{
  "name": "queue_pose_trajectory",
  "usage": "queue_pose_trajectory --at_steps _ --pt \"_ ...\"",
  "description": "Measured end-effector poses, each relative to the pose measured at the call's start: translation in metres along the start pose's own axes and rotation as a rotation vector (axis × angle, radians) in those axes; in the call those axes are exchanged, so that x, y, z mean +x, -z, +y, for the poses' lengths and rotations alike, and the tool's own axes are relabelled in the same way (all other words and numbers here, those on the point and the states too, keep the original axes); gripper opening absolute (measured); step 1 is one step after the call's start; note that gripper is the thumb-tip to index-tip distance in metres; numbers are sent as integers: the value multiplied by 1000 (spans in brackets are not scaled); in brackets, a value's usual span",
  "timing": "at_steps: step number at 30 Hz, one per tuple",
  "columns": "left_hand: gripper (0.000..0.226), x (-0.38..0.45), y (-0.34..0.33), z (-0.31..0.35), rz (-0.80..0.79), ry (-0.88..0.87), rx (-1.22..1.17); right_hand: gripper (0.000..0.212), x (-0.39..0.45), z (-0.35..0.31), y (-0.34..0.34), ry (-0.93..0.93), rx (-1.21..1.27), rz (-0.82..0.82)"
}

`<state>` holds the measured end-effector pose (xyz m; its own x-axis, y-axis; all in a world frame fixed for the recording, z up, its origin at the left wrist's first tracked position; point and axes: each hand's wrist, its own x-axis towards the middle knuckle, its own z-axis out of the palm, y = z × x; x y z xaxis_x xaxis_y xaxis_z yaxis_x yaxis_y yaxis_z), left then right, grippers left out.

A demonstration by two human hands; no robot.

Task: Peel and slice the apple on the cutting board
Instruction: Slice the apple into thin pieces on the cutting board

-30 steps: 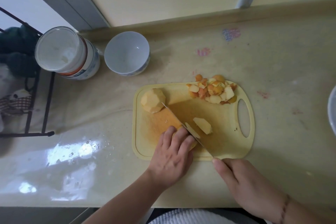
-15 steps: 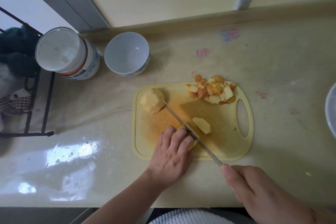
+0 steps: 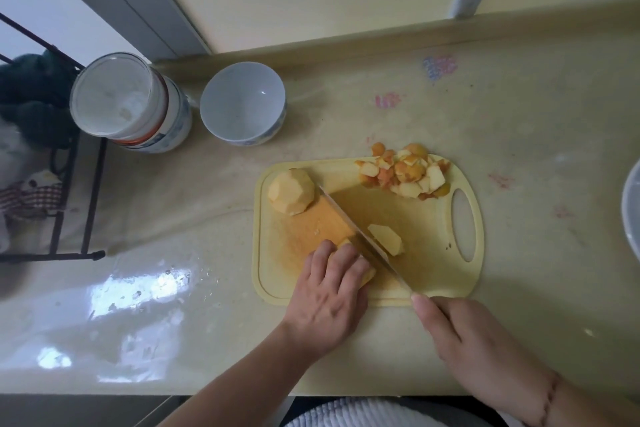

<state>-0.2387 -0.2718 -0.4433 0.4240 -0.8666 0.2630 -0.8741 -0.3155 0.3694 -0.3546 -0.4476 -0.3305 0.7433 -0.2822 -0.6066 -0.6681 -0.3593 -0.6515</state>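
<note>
A yellow cutting board (image 3: 429, 274) lies on the counter. At its far left corner rests a peeled apple piece (image 3: 291, 191). My left hand (image 3: 327, 298) presses down on another apple piece (image 3: 367, 276), mostly hidden under my fingers. My right hand (image 3: 474, 347) grips a knife (image 3: 360, 236) whose blade runs diagonally across the board, right beside my left fingertips. A cut slice (image 3: 386, 239) lies just right of the blade. A heap of peel and small bits (image 3: 405, 172) sits at the board's far edge.
A white bowl (image 3: 242, 104) and a white lidded jar (image 3: 128, 104) stand at the back left of the counter. A black wire rack (image 3: 69, 204) holding dark items stands at the left. The rim of a plate (image 3: 632, 211) shows at the right edge.
The knife was drawn back toward me and then pushed forward again along the same cut line. My left hand has stayed on the apple piece.
</note>
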Motion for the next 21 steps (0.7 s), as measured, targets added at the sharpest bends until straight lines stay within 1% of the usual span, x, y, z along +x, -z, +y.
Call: queue_pose_trajectory --at_steps 4,9,11,13,15,18,19,21 --pt "34 1 0 0 20 10 -9 63 -14 -7 2 -26 3 -32" --pt "35 1 -2 0 30 9 -10 71 -24 -15 8 -62 -30 -21" --pt "36 0 -3 -1 24 5 -9 78 -23 -13 8 -37 -23 -35" --pt "35 -1 -3 -1 16 1 -10 90 -24 -12 9 -51 -6 -6" --pt "34 0 -1 0 22 -2 -17 104 -28 -14 10 -88 6 32" --pt "32 1 -1 0 37 -5 -15 125 -32 -18 11 -95 10 34" --pt "32 1 0 0 41 -5 -13 127 -32 -18 11 -103 8 23" --pt "33 1 0 1 46 2 -11 120 -31 -18 11 -100 -33 -17"
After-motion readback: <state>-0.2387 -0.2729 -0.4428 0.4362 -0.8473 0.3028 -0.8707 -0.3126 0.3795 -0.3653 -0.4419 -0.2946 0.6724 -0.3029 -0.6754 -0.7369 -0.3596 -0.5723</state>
